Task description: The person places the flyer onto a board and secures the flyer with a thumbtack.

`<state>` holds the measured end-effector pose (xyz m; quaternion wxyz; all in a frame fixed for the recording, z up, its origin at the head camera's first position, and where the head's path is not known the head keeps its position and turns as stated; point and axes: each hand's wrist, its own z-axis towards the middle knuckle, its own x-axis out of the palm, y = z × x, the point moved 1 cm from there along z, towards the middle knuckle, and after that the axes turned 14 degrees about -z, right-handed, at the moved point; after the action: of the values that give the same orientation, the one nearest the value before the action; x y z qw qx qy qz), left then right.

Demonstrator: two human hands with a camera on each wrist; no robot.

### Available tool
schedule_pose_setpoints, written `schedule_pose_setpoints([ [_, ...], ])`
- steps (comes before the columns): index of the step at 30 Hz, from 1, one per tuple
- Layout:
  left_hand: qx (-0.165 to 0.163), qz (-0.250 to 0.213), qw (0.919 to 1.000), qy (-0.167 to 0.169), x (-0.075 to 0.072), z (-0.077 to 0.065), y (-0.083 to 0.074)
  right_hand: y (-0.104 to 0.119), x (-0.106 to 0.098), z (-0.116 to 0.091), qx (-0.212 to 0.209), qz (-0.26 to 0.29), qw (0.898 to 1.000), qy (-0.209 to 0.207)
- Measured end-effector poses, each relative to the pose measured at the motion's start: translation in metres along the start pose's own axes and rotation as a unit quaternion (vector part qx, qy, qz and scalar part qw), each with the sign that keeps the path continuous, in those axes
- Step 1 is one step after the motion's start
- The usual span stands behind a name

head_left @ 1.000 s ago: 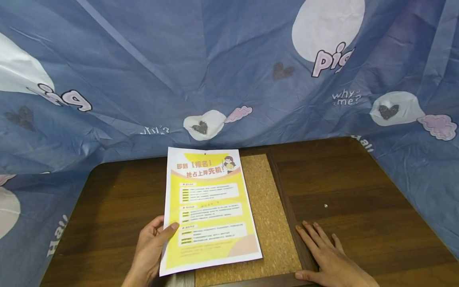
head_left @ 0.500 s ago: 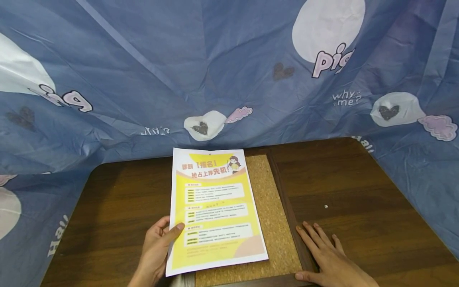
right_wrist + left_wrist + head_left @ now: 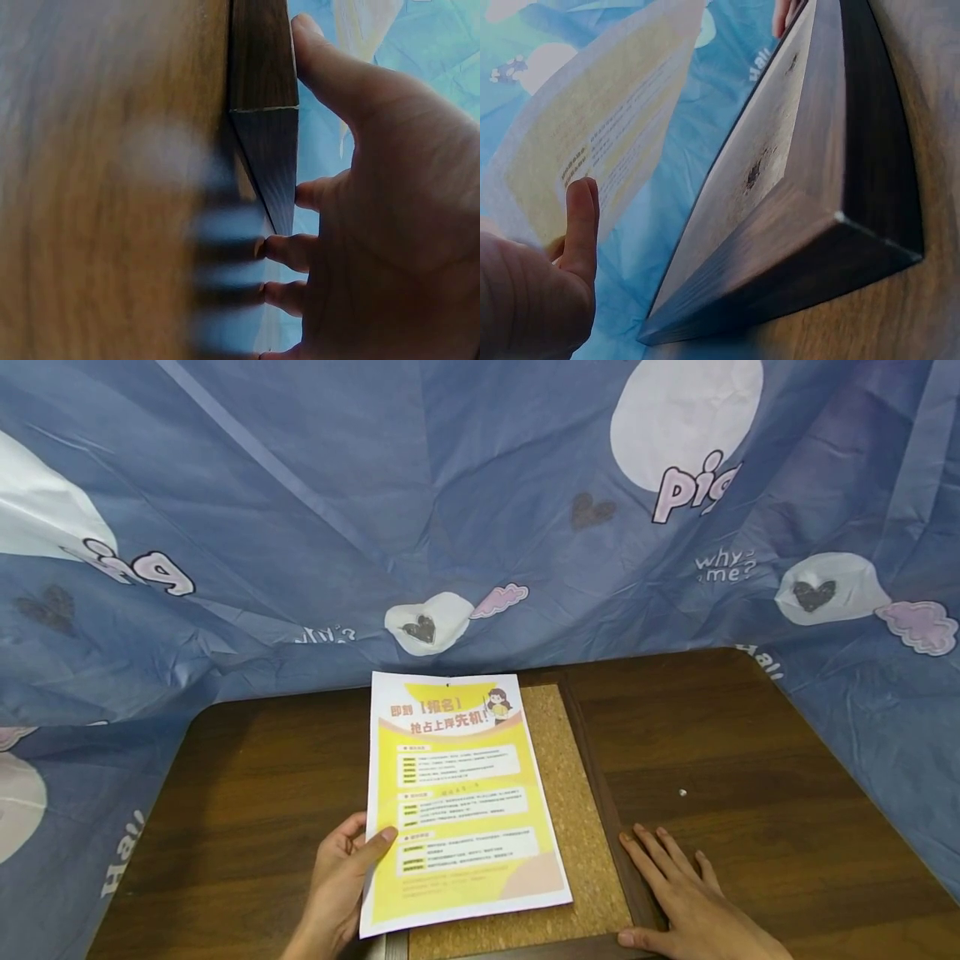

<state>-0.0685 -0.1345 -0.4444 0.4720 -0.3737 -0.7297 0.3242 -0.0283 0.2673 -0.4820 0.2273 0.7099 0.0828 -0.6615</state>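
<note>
A yellow and white printed poster [image 3: 457, 802] is held above a cork board [image 3: 577, 810] with a dark wooden frame. At the poster's lower left edge my left hand [image 3: 345, 877] pinches it, thumb on the printed face and fingers behind. In the left wrist view the poster [image 3: 607, 127] stands clear of the board's frame [image 3: 780, 232]. My right hand [image 3: 693, 897] rests at the frame's lower right corner with fingers spread. Its thumb [image 3: 330, 71] touches the frame in the right wrist view, and some fingertips reach the table. Most of the cork lies behind the poster.
On the brown wooden table [image 3: 750, 752], right of the board, lies a small pale object [image 3: 682, 792], too small to identify. A blue patterned cloth [image 3: 300, 527] hangs behind the table and along its sides.
My left hand has carried the poster a little to the right, covering more of the cork. The right hand and the board have stayed where they were.
</note>
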Motion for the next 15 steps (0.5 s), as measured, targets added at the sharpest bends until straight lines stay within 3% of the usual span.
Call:
schedule_pose_setpoints([
  [15, 0.006, -0.011, 0.9999, 0.009, 0.0093, 0.0011, 0.0078, -0.0016, 0.0016, 0.0003, 0.004, 0.003, 1.000, 0.004],
])
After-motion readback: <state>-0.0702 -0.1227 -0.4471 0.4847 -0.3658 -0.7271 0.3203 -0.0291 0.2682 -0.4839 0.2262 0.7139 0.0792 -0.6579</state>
